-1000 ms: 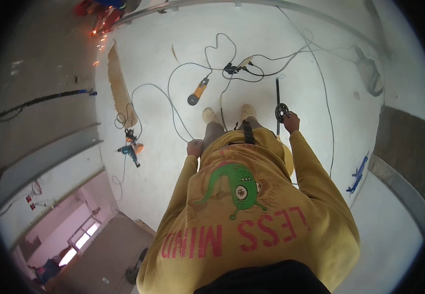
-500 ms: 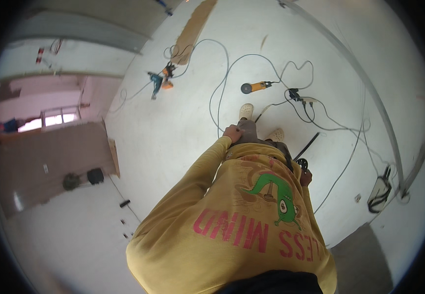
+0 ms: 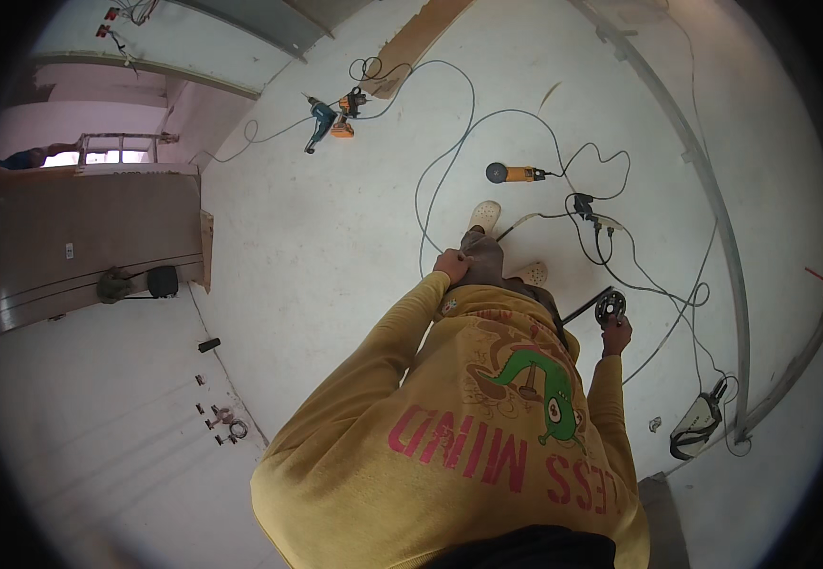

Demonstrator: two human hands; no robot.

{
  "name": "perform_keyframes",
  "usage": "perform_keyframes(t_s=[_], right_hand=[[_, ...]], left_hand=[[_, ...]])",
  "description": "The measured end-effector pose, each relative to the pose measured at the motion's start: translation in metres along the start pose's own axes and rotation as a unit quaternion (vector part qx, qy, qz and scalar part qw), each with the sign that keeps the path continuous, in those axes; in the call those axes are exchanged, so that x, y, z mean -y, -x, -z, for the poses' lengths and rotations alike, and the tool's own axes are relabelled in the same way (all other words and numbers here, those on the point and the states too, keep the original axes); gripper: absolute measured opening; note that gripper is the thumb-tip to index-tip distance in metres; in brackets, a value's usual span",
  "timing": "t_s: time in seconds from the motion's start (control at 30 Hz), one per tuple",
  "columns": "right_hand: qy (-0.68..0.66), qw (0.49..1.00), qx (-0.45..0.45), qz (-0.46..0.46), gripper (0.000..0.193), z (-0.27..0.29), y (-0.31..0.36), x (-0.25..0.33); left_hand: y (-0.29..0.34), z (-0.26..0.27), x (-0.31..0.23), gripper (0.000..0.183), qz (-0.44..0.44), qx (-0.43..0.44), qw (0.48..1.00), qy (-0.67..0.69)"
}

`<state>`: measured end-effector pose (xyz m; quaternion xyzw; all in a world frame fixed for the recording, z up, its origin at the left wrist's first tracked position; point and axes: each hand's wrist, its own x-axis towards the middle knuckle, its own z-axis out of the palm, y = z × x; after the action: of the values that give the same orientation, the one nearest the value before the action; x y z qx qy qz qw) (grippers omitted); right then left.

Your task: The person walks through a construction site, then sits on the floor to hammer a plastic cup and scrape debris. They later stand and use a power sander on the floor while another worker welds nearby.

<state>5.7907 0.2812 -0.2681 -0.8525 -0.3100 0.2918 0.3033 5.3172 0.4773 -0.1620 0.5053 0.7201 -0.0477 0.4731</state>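
I note the right hand (image 3: 617, 335) gripping a perforated black disc (image 3: 610, 307); left hand (image 3: 452, 265) curled against trousers (image 3: 483, 263), contents indeterminable. Apparent step: carrying; next move calls for avoiding the cable (image 3: 544, 216).

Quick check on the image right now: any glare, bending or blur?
Head view: the window at upper left is washed out white; head view: the metal rail bows with the fisheye, and black rings the corners; head view: the pale floor shows only faint, soft shadows; head view: the black disc by the right grip looks fairly clear.
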Motion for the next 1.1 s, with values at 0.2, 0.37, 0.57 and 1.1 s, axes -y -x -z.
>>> perform_keyframes(t_s=[0.2, 0.37, 0.57, 1.1], right_hand=[[-0.024, 1.000, 0.005, -0.009, 0.023, -0.014, 0.014, 0.015], [0.095, 0.991, 0.067, -0.070, 0.029, -0.012, 0.055, 0.009], [0.105, 0.990, 0.074, -0.056, 0.034, 0.003, 0.085, -0.010], [0.113, 0.988, 0.075, -0.075, 0.021, 0.054, 0.051, 0.080]], left_hand=[[-0.002, 0.002, 0.000, 0.045, -0.011, 0.004, 0.999, -0.031], [-0.015, 0.000, 0.006, 0.046, -0.033, -0.010, 0.999, -0.005], [-0.026, -0.004, 0.010, 0.046, -0.039, -0.050, 0.998, 0.002], [-0.023, -0.083, 0.153, 0.029, 0.163, -0.043, 0.943, 0.287]])
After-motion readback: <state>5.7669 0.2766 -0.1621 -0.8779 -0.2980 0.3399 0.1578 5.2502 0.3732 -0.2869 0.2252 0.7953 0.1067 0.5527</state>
